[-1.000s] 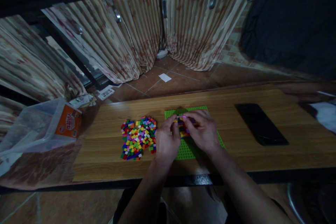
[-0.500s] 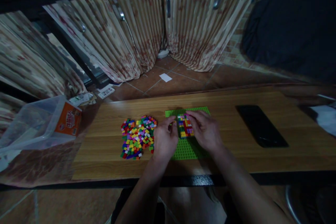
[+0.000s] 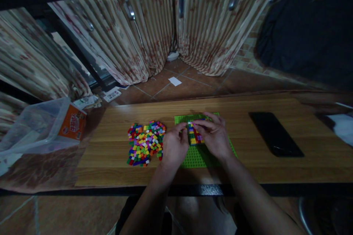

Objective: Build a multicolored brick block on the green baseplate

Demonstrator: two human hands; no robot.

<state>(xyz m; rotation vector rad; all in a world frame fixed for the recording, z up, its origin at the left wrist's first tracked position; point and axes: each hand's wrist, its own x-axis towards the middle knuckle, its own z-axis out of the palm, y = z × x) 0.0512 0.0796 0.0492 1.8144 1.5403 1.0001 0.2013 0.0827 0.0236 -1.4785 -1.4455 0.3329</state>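
A green studded baseplate [image 3: 197,158] lies on the wooden table, partly under my hands. On it sits a small block of multicoloured toy bricks [image 3: 192,138], whose right part is hidden by my fingers. My left hand [image 3: 175,144] is at the block's left edge, thumb and index finger pinched together on what looks like a tiny yellowish brick. From the right, my right hand [image 3: 216,136] reaches over the block. Its thumb and index finger close on a pinkish brick at the upper left corner. Left of the plate spreads a pile of loose toy bricks [image 3: 146,143].
A black tablet-like slab [image 3: 275,134] lies on the table [image 3: 104,154] to the right. A clear plastic box [image 3: 41,128] with an orange label stands left of the table. Striped curtains [image 3: 151,29] hang beyond, and a white paper [image 3: 174,81] lies on the tiled floor.
My right hand has shifted left over the block, its fingertips now at the upper left corner. My left hand stays nearly in place. The view has moved slightly.
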